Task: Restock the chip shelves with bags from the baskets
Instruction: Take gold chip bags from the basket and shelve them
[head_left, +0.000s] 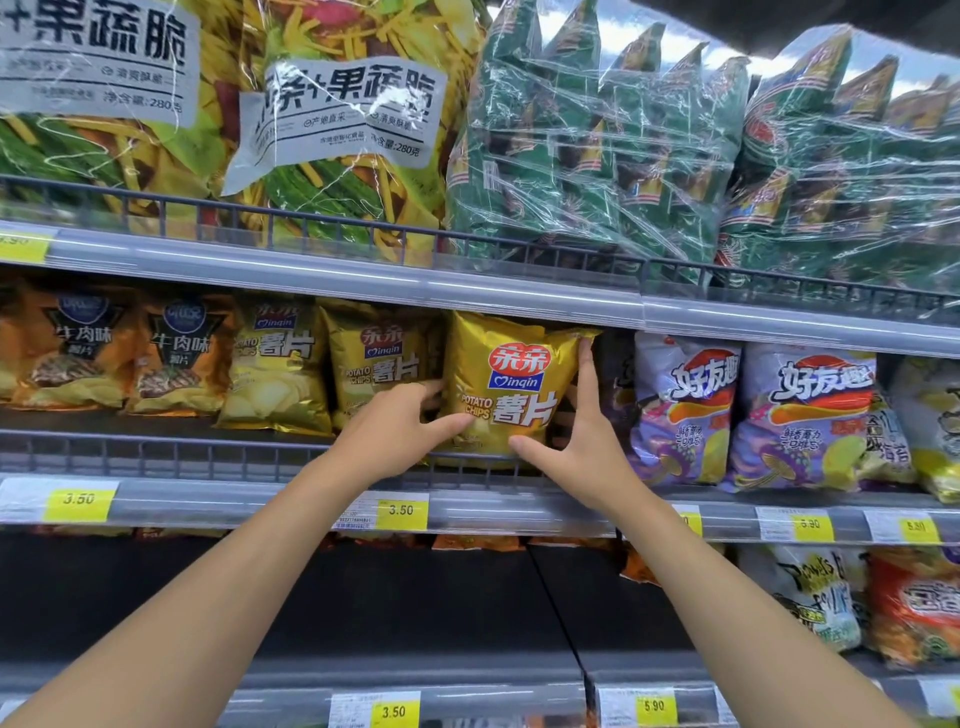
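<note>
A gold bag of potato chips (511, 382) stands upright on the middle shelf (291, 506), behind the wire rail. My left hand (395, 431) grips its lower left edge, thumb on the front and fingers behind. My right hand (582, 441) holds the bag's right side, with the thumb under the front and the index finger stretched up along the right edge. Two more gold bags of the same kind (382, 358) stand just to its left.
Orange beef-flavour bags (67, 348) fill the shelf's left end, purple and white bags (685, 408) stand to the right. Large vegetable-crisp bags (332, 130) and wrapped green multipacks (597, 140) sit on the top shelf. The lower shelf (415, 597) is dark, with bags (815, 597) at its right.
</note>
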